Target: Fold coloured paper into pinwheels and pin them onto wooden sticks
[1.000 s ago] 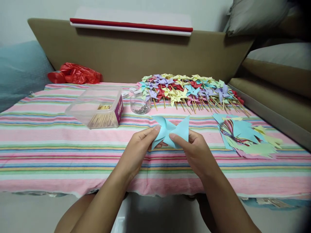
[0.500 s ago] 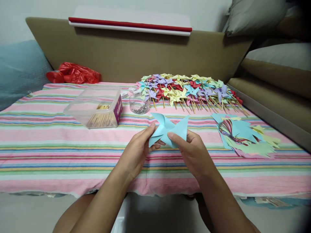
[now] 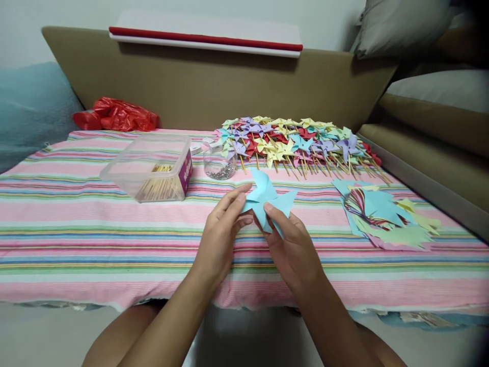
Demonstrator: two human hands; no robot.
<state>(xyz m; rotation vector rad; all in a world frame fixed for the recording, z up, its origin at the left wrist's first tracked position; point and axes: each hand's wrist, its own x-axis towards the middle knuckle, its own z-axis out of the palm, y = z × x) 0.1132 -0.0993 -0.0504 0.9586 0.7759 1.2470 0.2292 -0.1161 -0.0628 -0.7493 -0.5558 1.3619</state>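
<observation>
A light-blue paper pinwheel [image 3: 265, 191] with folded blades is held above the striped cloth in front of me. My right hand [image 3: 292, 244] grips it from the right, thumb pressed near its centre and fingers underneath. At its left blade, my left hand [image 3: 221, 234] pinches the paper edge between thumb and fingers. No stick shows on this pinwheel, and its underside is hidden.
Finished pinwheels on sticks [image 3: 301, 145] lie in a pile at the back. A plastic box of sticks [image 3: 164, 183] and a clear jar of small metal pieces [image 3: 220, 171] stand left of centre. Cut paper sheets [image 3: 389, 229] with a bundle of ties [image 3: 361, 206] lie right.
The pinwheel has turned, so one blade now points up and away. My right hand has shifted slightly left, its thumb still near the centre. My left hand has moved a little right.
</observation>
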